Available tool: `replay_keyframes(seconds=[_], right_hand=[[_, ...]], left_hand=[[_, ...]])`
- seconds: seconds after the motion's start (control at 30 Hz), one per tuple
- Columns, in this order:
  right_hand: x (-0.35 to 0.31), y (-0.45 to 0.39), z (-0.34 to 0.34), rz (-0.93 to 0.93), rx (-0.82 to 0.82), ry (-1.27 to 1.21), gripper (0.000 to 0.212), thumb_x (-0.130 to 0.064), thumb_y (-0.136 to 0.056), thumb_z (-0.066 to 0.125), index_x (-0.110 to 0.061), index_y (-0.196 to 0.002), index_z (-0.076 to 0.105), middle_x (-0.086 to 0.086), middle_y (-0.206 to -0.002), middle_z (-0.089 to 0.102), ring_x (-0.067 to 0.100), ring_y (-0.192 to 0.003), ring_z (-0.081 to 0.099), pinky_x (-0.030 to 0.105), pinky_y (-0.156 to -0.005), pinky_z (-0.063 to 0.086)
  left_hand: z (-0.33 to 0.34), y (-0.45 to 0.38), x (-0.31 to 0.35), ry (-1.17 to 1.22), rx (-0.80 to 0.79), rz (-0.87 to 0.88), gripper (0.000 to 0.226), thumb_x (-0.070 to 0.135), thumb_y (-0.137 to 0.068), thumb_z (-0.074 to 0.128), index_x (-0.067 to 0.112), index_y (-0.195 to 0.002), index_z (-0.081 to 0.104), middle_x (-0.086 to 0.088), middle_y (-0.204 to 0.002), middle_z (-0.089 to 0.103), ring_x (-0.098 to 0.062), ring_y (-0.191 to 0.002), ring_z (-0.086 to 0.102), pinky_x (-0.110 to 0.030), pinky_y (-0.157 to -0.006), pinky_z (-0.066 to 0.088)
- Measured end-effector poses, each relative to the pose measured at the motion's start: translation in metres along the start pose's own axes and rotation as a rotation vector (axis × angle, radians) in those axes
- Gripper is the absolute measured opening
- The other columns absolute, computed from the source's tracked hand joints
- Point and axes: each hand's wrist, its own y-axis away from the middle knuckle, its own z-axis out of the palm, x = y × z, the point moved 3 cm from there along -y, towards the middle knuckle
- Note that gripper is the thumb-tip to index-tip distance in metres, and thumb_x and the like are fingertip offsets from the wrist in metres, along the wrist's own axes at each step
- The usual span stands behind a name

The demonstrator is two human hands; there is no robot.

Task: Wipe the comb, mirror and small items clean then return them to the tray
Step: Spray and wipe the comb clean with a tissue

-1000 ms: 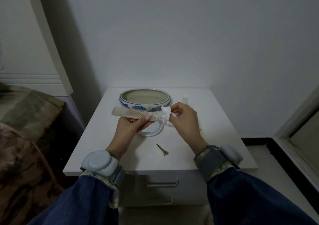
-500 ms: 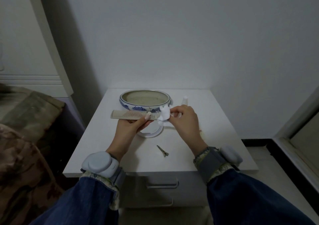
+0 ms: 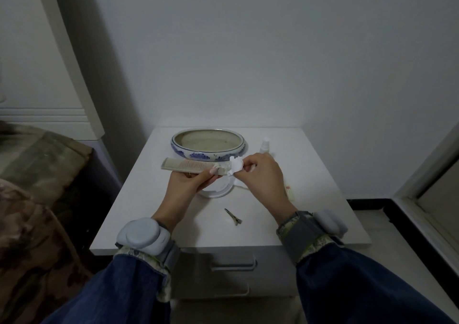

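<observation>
My left hand (image 3: 192,182) grips a beige comb (image 3: 185,166) and holds it level above the white nightstand (image 3: 154,199). My right hand (image 3: 263,177) pinches a crumpled white wipe (image 3: 236,166) against the comb's right end. Under both hands lies a round white mirror (image 3: 218,192), mostly hidden. A metal hair clip (image 3: 233,216) lies on the tabletop nearer me. The blue-and-white ceramic tray (image 3: 208,156) stands behind the comb with nothing in it.
A small white spray bottle (image 3: 264,145) stands right of the tray. A pale small item (image 3: 289,191) lies by my right wrist. A bed with a camouflage cover (image 3: 37,187) fills the left; a wall is close behind, and a drawer handle (image 3: 233,265) shows below.
The comb and both hands shifted slightly; the wipe stays at the comb's right end, moving a little along it. Nothing was picked up or put down.
</observation>
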Motion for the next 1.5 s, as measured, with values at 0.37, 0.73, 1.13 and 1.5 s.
replay_keyframes(seconds=[0.37, 0.73, 1.13, 1.5], right_hand=[[0.002, -0.004, -0.008, 0.215, 0.022, -0.519, 0.006, -0.009, -0.076, 0.073, -0.009, -0.073, 0.067, 0.003, -0.062, 0.056, -0.001, -0.052, 0.046, 0.010, -0.051, 0.034], [-0.004, 0.000, 0.002, -0.069, -0.033, -0.126, 0.017, -0.026, -0.080, 0.070, -0.010, -0.080, 0.073, -0.004, -0.076, 0.057, 0.016, -0.081, 0.048, 0.026, -0.067, 0.036], [-0.009, 0.001, 0.005, -0.259, -0.100, 0.201, 0.022, -0.018, -0.089, 0.055, -0.001, -0.080, 0.066, 0.011, -0.083, 0.064, 0.024, -0.085, 0.049, 0.035, -0.073, 0.035], [-0.008, 0.001, 0.003, -0.083, -0.116, -0.159, 0.024, -0.025, -0.091, 0.057, -0.014, -0.070, 0.057, -0.005, -0.067, 0.048, 0.015, -0.073, 0.042, 0.019, -0.060, 0.029]], left_hand=[[-0.003, -0.001, -0.002, 0.008, 0.019, -0.011, 0.015, -0.001, -0.084, 0.061, 0.005, -0.097, 0.068, -0.013, -0.096, 0.073, -0.027, -0.093, 0.069, -0.027, -0.082, 0.056], [-0.003, -0.002, -0.003, -0.014, 0.030, -0.003, 0.018, -0.001, -0.083, 0.064, 0.004, -0.100, 0.067, -0.012, -0.098, 0.073, -0.024, -0.092, 0.069, -0.022, -0.076, 0.056], [-0.005, -0.003, -0.007, -0.061, 0.039, -0.025, 0.015, 0.001, -0.080, 0.067, 0.002, -0.096, 0.069, -0.018, -0.097, 0.072, -0.030, -0.094, 0.068, -0.027, -0.079, 0.057], [-0.003, -0.003, -0.005, -0.040, 0.014, -0.001, 0.021, 0.002, -0.082, 0.065, 0.002, -0.102, 0.067, -0.011, -0.096, 0.073, -0.024, -0.091, 0.070, -0.023, -0.077, 0.056]])
